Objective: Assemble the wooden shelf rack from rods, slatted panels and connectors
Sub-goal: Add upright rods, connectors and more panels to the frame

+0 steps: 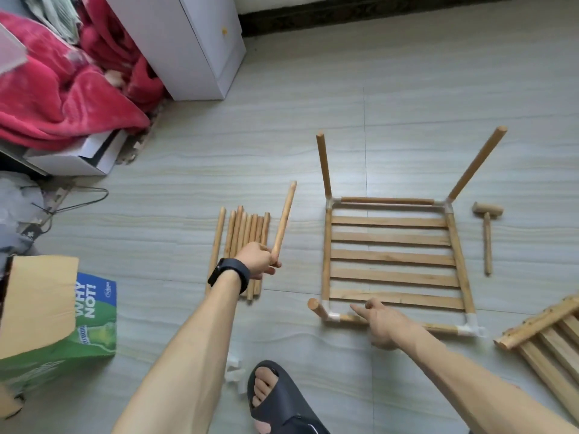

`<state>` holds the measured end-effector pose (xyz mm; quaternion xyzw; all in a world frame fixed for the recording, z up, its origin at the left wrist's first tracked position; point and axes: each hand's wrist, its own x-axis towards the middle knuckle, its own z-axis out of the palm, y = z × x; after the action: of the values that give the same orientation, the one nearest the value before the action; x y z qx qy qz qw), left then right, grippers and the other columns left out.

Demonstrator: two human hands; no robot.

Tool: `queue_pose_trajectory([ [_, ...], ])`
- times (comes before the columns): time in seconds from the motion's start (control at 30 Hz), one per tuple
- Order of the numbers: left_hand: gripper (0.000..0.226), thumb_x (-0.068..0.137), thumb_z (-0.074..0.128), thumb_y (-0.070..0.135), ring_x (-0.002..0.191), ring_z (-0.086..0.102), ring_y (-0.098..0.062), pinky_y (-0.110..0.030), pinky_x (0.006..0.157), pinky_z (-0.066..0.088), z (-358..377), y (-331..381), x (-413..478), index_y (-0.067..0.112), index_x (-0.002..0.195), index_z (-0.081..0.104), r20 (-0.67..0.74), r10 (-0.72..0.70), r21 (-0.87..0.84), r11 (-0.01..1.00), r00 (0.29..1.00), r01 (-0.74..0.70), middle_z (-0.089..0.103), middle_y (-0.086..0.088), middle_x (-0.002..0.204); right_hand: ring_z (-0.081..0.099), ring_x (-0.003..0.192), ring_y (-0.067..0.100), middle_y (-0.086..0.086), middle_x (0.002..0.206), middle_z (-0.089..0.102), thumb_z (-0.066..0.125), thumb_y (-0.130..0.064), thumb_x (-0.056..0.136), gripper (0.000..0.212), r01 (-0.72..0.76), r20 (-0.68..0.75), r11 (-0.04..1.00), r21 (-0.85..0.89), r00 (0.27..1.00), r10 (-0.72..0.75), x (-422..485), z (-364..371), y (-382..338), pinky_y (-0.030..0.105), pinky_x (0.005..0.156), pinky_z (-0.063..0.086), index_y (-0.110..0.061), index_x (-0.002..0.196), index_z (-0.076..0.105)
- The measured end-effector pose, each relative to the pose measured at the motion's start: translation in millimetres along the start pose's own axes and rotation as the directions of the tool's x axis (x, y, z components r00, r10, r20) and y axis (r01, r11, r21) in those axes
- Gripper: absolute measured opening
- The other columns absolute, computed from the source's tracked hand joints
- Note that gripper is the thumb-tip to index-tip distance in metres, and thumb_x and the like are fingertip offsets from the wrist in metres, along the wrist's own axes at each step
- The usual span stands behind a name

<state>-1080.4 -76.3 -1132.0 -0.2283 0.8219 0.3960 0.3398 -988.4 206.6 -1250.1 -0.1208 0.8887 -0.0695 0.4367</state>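
Head view: left hand (255,258) grips rod (284,221) above rod pile (247,242); right hand (380,324) loosely spread on slatted panel (393,256) front rail.

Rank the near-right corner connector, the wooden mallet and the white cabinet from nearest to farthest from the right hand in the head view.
1. Near-right corner connector: on the frame's front edge, to the right of the right hand.
2. Wooden mallet: on the floor right of the frame, farther up.
3. White cabinet: far off at the upper left, by the wall.

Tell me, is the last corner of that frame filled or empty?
Empty. The near right connector has no upright rod; the left hand holds a rod.
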Motion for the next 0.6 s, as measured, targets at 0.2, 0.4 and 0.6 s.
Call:
queue_pose_trajectory([
  [0.2, 0.011, 0.092, 0.07, 0.032, 0.088, 0.071, -0.009, -0.029, 0.075, 0.051, -30, 59, -75, 0.028, 0.101, 0.068, 0.07, 0.276, 0.125, 0.951, 0.959, -0.283, 0.077, 0.011, 0.091, 0.069, 0.108, 0.019, 0.004, 0.132, 0.062, 0.061, -0.052, 0.096, 0.071, 0.166, -0.352, 0.721, 0.672, 0.929, 0.115, -60, -84, 6, 0.032, 0.09, 0.055, -0.024, 0.155, 0.035],
  [0.4, 0.013, 0.09, 0.073, 0.031, 0.077, 0.07, -0.004, -0.025, 0.072, 0.051, 0, 106, -123, 0.03, 0.103, 0.072, 0.175, 0.435, 0.177, 0.869, 0.883, -0.463, 0.077, 0.009, 0.092, 0.077, 0.085, 0.024, 0.0, 0.109, 0.076, 0.063, -0.047, 0.098, 0.043, 0.549, -0.531, 0.005, 0.836, 0.805, 0.264, -147, -176, 15, 0.033, 0.069, 0.058, -0.022, 0.132, 0.058],
  [0.6, 0.011, 0.09, 0.074, 0.023, 0.069, 0.066, -0.004, -0.013, 0.057, 0.047, 45, 139, -142, 0.027, 0.099, 0.072, 0.146, 0.586, 0.108, 0.791, 0.797, -0.602, 0.076, 0.004, 0.084, 0.075, 0.086, 0.025, 0.001, 0.109, 0.069, 0.06, -0.032, 0.1, 0.039, 0.504, -0.555, 0.28, 0.817, 0.558, 0.617, -201, -190, 41, 0.04, 0.084, 0.059, -0.012, 0.13, 0.046],
])
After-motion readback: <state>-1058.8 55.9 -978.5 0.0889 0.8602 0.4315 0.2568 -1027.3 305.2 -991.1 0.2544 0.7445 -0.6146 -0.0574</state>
